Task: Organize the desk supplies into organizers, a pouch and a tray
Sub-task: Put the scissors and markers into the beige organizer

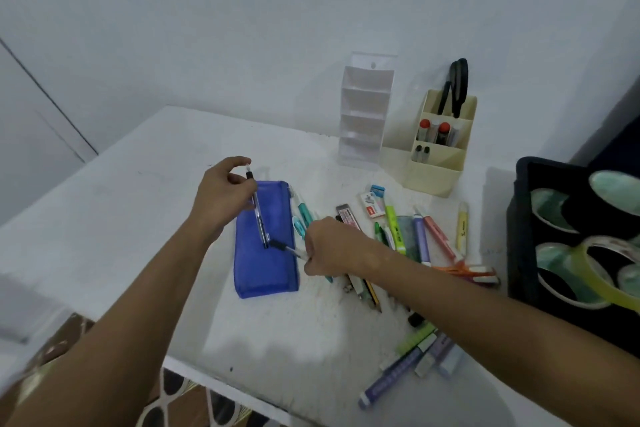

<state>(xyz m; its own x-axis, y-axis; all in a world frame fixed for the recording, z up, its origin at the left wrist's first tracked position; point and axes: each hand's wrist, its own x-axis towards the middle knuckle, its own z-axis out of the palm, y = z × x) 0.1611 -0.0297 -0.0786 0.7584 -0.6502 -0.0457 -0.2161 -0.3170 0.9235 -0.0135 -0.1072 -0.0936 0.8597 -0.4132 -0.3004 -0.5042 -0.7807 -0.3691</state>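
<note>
The left hand (225, 194) pinches a clear pen (258, 215) near its top, its tip down over the blue pouch (265, 270), which lies flat near the worktop's (156, 184) middle. The right hand (329, 246) grips a second pen (285, 248) whose black end nearly meets the first. Whether the pouch mouth is open I cannot tell; if shut, both pens will slide off. The tips may clash and knock one loose. The right forearm crosses the loose markers (426, 236) and could sweep them toward the near edge.
</note>
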